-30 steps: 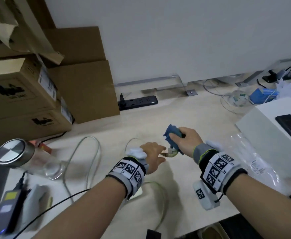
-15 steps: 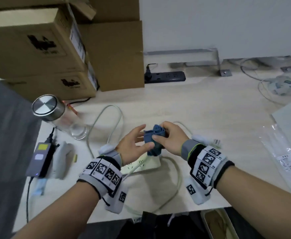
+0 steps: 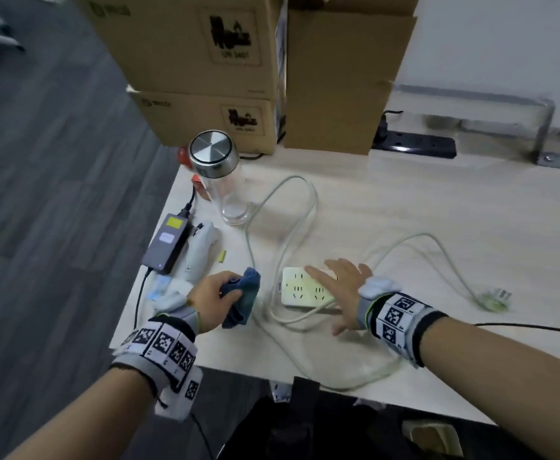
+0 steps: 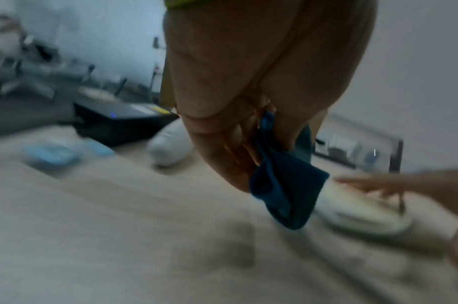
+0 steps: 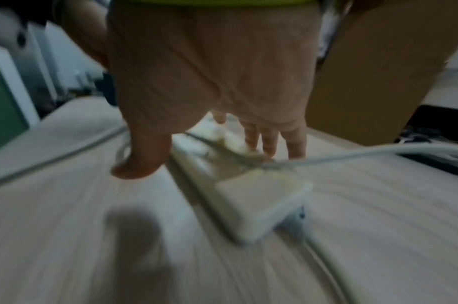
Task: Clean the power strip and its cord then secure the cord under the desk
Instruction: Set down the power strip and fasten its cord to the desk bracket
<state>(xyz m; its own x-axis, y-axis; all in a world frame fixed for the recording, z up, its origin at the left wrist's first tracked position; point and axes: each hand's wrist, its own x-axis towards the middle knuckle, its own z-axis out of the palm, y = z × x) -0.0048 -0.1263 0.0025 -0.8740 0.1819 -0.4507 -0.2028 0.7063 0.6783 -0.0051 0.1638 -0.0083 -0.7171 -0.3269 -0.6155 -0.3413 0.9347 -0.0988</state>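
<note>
The white plastic power strip (image 3: 307,287) lies flat on the counter (image 3: 405,207); rigid and light, best held at its long edges. Right hand (image 3: 341,287) fingers are spread flat over it. Left hand (image 3: 210,298) grips a soft blue cloth (image 3: 243,302).

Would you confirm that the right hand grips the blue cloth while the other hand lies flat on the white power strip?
Not quite: the hands are swapped. The left hand grips the blue cloth, and the right hand lies flat on the white power strip. The head view shows both.
</note>
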